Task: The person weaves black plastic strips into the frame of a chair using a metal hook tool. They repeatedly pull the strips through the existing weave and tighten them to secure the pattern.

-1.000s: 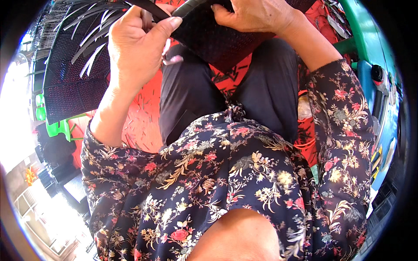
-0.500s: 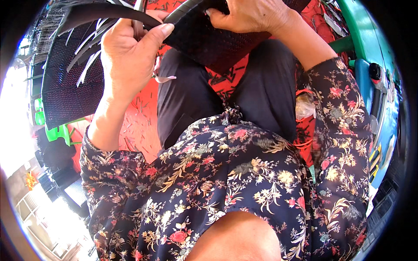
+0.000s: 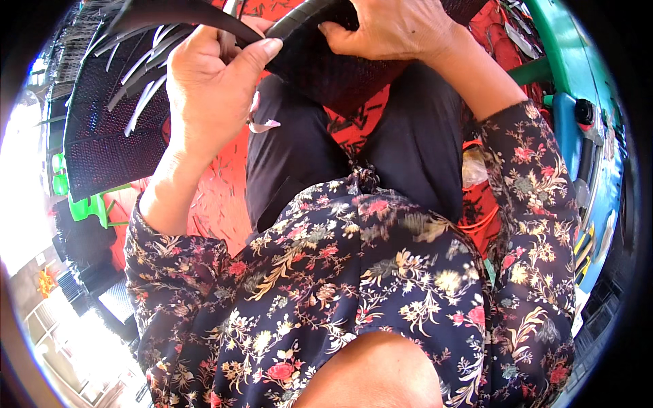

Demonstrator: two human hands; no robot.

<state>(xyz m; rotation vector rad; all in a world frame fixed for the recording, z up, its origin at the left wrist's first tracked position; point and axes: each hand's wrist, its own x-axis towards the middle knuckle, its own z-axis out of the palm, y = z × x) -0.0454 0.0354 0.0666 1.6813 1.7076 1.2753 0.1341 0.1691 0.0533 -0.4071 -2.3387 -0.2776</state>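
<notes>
A black woven piece (image 3: 326, 78) with a curved, bound rim is held up above my knees, partly cut off by the top edge of the view. My left hand (image 3: 207, 98) is closed at the left end of that rim, its thumb pressing on a wide black strip (image 3: 194, 15) that arcs away to the left. Below this hand dangles a small pale curl of strip (image 3: 264, 126). My right hand (image 3: 398, 30) grips the woven piece farther right, thumb on the near side; its other fingers are mostly out of sight. Loose grey-white strip ends (image 3: 144, 105) fan out left of my left hand.
A large black perforated or woven panel (image 3: 109, 146) stands at the left, near a bright green chair (image 3: 88, 209). Black scraps litter the red floor (image 3: 221, 180). At the right are a green frame (image 3: 554, 51), a blue surface (image 3: 602, 224) and a clear plastic bag (image 3: 474, 166).
My left hand has shifted slightly right along the rim with the black strip under its thumb. My right hand has barely moved on the woven piece.
</notes>
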